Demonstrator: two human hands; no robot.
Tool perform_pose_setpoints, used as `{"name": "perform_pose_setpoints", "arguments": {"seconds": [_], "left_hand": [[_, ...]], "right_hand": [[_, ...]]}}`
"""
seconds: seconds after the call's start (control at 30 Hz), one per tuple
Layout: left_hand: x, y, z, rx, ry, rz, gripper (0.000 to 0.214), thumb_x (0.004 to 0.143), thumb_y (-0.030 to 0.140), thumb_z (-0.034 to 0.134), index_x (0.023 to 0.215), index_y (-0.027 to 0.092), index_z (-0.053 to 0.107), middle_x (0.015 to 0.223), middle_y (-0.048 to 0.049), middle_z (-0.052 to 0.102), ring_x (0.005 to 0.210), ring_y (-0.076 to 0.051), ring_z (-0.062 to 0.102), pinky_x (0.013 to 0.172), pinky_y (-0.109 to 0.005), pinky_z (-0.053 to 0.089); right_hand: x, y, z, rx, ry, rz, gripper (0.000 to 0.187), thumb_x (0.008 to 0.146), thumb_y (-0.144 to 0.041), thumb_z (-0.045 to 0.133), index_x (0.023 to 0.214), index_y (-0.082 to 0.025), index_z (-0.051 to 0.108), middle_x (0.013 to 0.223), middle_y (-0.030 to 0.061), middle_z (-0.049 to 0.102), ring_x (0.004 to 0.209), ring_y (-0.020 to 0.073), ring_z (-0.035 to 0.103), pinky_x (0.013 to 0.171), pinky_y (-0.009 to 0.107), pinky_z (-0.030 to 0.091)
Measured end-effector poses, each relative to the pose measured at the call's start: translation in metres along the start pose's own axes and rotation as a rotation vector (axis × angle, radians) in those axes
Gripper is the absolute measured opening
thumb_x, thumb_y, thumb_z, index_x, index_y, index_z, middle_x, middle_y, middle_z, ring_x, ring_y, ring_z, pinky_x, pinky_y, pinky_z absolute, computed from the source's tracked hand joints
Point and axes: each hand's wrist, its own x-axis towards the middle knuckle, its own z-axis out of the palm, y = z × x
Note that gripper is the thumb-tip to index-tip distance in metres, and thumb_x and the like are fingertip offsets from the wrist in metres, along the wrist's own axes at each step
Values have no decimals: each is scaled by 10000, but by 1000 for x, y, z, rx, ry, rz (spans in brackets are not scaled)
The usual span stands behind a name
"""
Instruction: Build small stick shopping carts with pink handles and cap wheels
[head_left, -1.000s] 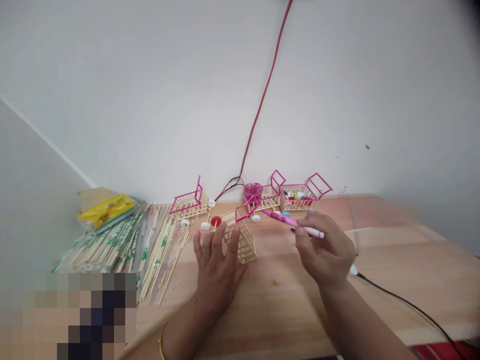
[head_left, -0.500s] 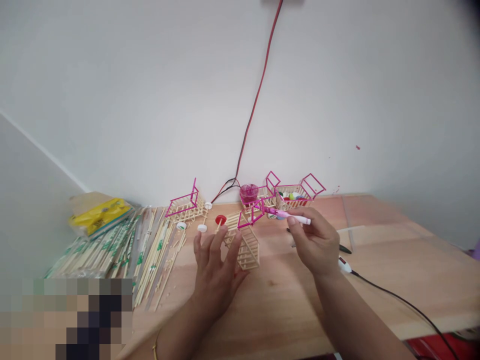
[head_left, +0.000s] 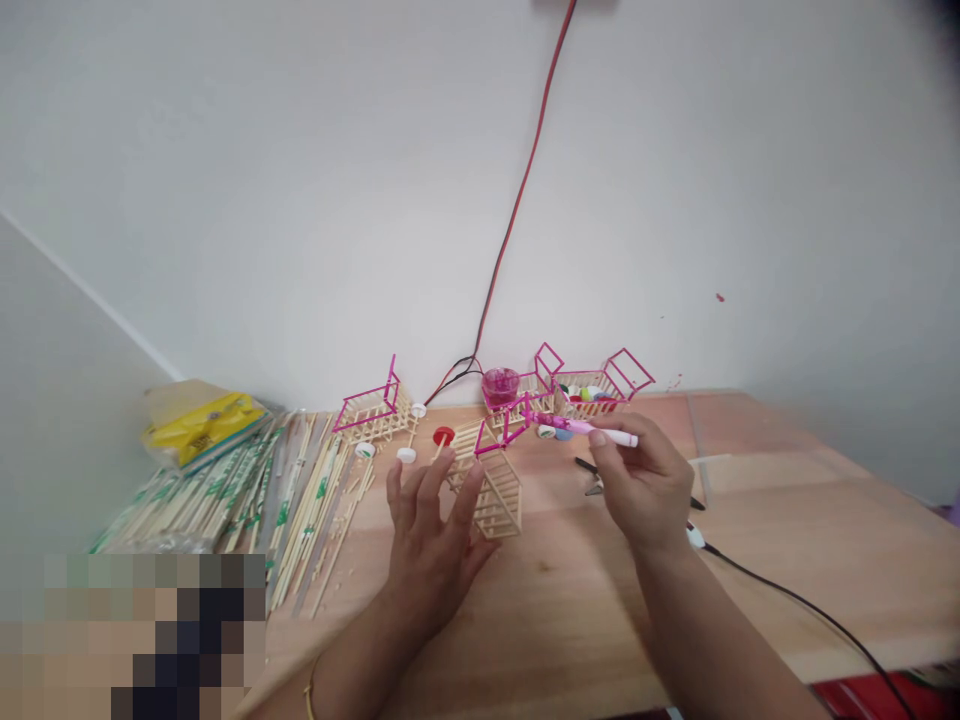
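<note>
My left hand [head_left: 435, 555] grips a small cart [head_left: 501, 500] built of thin wooden sticks, its fingers around the near left side. The cart is tilted, with a red bottle-cap wheel [head_left: 443, 436] at its left and a pink frame [head_left: 504, 432] on top. Between the thumb and fingers of my right hand [head_left: 651, 490] is a white-handled paintbrush [head_left: 611, 435] smeared with pink. Its tip is at the right end of the pink frame, seemingly touching it. Behind them stands a clear cup [head_left: 500, 385] of pink paint.
Other stick carts stand along the wall, one at left [head_left: 371, 415] and one holding coloured caps [head_left: 589, 392] at right. Wrapped chopsticks [head_left: 217, 490] and loose sticks lie left, beside a yellow packet [head_left: 210, 425]. Pliers [head_left: 596, 478] and a black cable [head_left: 795, 590] lie right.
My right hand and the paintbrush have shifted slightly right. The left hand and the cart stay nearly in place. The whole view has moved a little.
</note>
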Motion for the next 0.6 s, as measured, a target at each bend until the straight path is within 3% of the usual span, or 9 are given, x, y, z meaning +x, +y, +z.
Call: {"name": "perform_pose_setpoints", "arguments": {"seconds": [0.17, 0.3, 0.43, 0.6], "left_hand": [[2, -8, -6, -327, -115, -148, 885, 687, 391, 777, 1423, 211, 320, 1440, -204, 299, 1357, -363, 307, 1103, -592, 256], [5, -14, -4, -899, -231, -427, 985, 626, 451, 810, 1441, 248, 295, 1444, -182, 353, 1325, -359, 384, 1034, -521, 391], [7, -16, 0, -1516, -226, -698, 978, 587, 512, 817, 1417, 265, 364, 1424, -165, 434, 1225, -354, 505, 957, -470, 462], [9, -18, -4, -1720, -231, -796, 975, 575, 607, 768, 1413, 270, 400, 1409, -147, 481, 1212, -363, 525, 974, -494, 437]], "right_hand": [[11, 9, 1, 303, 136, 212, 114, 811, -312, 674, 857, -208, 662, 715, -13, 560, 664, 122, 537, 619, 270, 448], [20, 15, 6, 637, 126, 349, 126, 808, -319, 676, 895, -235, 641, 611, -60, 483, 559, 77, 470, 550, 223, 421], [12, 14, 18, 742, 92, 539, 180, 767, -312, 716, 923, -245, 655, 685, -41, 585, 592, 66, 530, 562, 199, 460], [-13, -1, 35, 796, -39, 688, 359, 738, -320, 751, 1072, -288, 625, 952, -3, 646, 793, 119, 650, 725, 291, 557]]}}
